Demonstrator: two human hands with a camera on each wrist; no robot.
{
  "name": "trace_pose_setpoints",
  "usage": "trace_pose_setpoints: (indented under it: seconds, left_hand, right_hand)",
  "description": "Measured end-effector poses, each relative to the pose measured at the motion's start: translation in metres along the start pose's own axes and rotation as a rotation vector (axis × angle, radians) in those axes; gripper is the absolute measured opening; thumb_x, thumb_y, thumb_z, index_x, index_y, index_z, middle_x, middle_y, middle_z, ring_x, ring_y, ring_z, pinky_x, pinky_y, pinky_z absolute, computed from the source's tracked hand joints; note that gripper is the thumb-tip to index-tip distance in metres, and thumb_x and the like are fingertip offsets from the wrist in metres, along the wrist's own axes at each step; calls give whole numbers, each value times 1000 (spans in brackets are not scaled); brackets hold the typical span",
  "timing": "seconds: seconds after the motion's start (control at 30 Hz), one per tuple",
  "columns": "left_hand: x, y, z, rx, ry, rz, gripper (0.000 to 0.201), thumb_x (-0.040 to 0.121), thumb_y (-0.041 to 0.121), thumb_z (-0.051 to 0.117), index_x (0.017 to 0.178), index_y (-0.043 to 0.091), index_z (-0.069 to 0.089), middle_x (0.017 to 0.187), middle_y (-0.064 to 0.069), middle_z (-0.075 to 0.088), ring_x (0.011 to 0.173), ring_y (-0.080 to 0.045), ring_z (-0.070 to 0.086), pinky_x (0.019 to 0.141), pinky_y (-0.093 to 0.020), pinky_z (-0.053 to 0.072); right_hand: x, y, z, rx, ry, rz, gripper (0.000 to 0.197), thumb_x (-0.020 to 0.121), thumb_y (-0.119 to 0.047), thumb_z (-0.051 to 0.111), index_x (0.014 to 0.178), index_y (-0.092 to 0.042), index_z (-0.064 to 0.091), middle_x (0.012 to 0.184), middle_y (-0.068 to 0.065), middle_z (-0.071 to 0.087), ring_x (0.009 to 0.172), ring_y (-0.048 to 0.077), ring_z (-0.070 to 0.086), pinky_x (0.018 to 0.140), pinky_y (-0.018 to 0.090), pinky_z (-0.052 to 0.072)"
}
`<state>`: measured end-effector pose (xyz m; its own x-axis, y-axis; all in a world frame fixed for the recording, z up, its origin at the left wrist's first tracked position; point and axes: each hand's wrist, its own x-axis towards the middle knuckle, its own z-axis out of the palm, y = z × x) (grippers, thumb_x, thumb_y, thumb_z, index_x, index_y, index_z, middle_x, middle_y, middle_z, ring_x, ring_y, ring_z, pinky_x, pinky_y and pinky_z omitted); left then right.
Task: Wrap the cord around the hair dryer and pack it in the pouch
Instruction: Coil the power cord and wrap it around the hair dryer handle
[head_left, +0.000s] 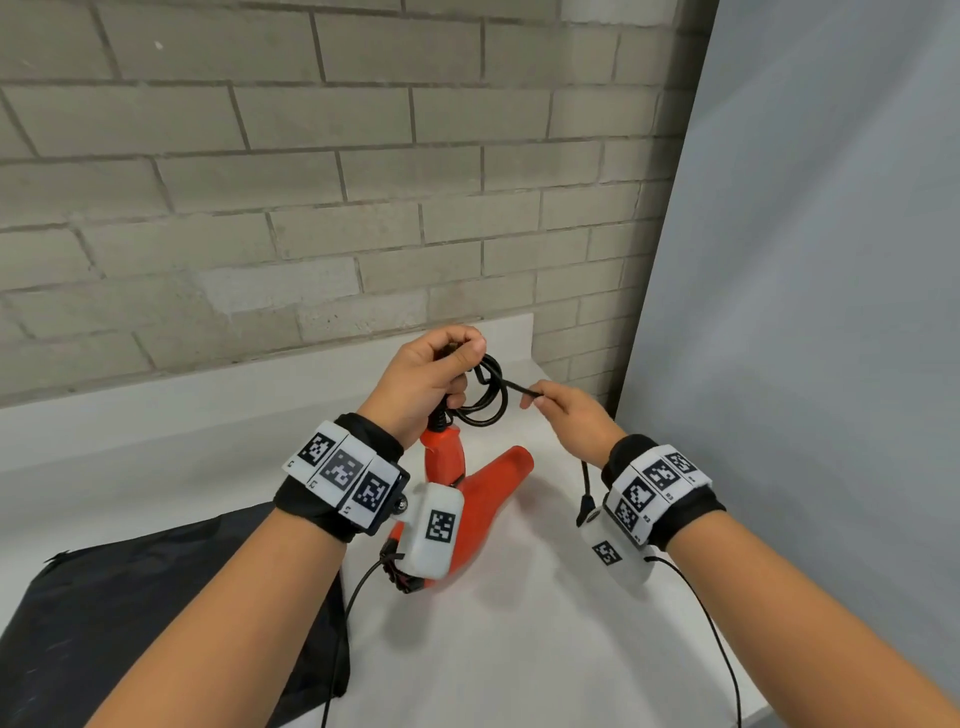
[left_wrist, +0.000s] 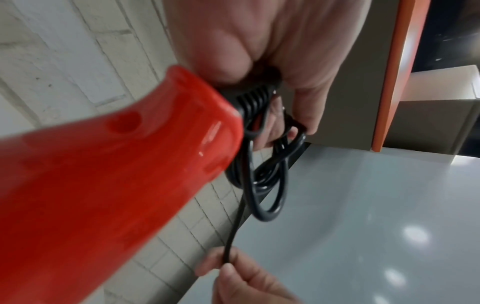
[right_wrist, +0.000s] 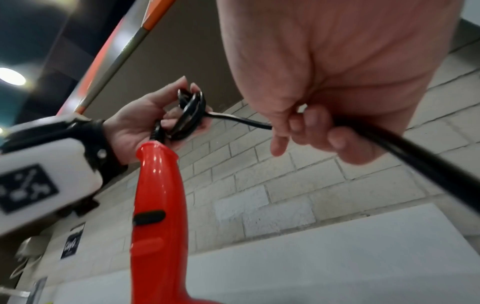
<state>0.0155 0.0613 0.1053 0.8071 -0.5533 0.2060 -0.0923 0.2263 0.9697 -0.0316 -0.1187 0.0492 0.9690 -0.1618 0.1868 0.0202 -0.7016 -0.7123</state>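
A red hair dryer (head_left: 483, 499) stands on the white table with its handle (right_wrist: 158, 185) pointing up and its nozzle toward the right. My left hand (head_left: 431, 374) grips several loops of the black cord (head_left: 488, 389) bundled just above the handle's end (left_wrist: 202, 127). The loops (left_wrist: 267, 174) hang from its fingers. To the right, my right hand (head_left: 566, 410) pinches the free stretch of cord (right_wrist: 244, 121) between thumb and fingers, pulled taut from the bundle. The rest of the cord (head_left: 586, 493) drops below that wrist. A black pouch (head_left: 156, 597) lies flat at the lower left.
A grey brick wall (head_left: 311, 182) rises behind the table (head_left: 519, 649), and a pale panel (head_left: 805, 260) closes off the right side. The table's right edge runs near my right forearm. Thin sensor cables (head_left: 717, 639) trail from both wrist units.
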Motion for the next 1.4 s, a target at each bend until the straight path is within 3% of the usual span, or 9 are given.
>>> trace_pose_setpoints:
  seconds: [0.17,0.27,0.4,0.6,0.8,0.93,1.07,1.23,1.4]
  left_hand:
    - [-5,-7,0,129,62,65,17,88,7,52,90,21,62,55,8,42,43,-3,34,48,-18,35]
    - [-7,-9,3,148,80,89,16,88,9,53,90,23,61,60,2,40,43,-4,37,49,-17,37]
    - [-8,-10,9,220,65,82,17,85,8,58,93,23,61,66,2,48,43,-1,41,48,-14,39]
    - [-5,-6,11,430,12,-13,23,84,14,61,108,17,62,65,10,52,43,5,50,56,-10,40]
    - [4,-6,15,486,-80,-67,22,86,16,58,108,21,61,75,-3,61,44,-1,46,60,-24,41]
    - [9,-10,18,426,21,-36,12,87,15,57,95,22,63,72,1,56,49,-7,44,58,-22,38]
    - [15,-14,17,352,165,16,11,86,11,57,93,18,62,84,-3,60,58,-7,46,61,-20,37]
    - [19,-15,13,332,221,13,10,87,12,56,94,18,61,92,-8,60,55,-10,44,57,-20,40]
    - [19,-14,14,339,207,10,12,87,14,57,85,25,61,91,-7,60,54,-11,42,55,-21,40]
  right_hand:
    - [-5,-8,-10,116,-17,-24,24,94,-11,43,112,-13,58,84,-9,54,69,1,45,59,3,35]
    - [-8,-12,-5,77,-115,-105,26,94,-19,47,118,-21,56,108,-7,58,88,2,51,78,14,38]
    - [-7,-21,-4,105,34,-69,16,94,-18,44,83,-16,55,76,-1,53,74,15,50,63,21,38]
    - [-3,-39,-28,125,345,-131,19,93,-12,44,77,-13,54,60,-9,44,55,3,42,52,6,35]
    - [-9,-61,-44,48,326,-255,20,93,-16,46,80,-9,60,65,-6,49,62,2,44,60,13,34]
    - [-11,-53,-48,66,302,-246,19,93,-18,48,76,-16,58,59,-7,46,53,-1,44,52,11,34]
    - [-13,-26,-42,-3,119,-135,30,92,-23,49,62,-29,50,52,-7,39,47,4,37,46,10,33]
    - [-17,31,-24,56,24,159,19,90,-14,48,74,-15,55,62,-2,45,63,17,43,55,21,35]
    - [-25,64,-5,-5,-67,322,23,90,-11,48,69,-17,55,80,7,53,73,20,50,57,19,39]
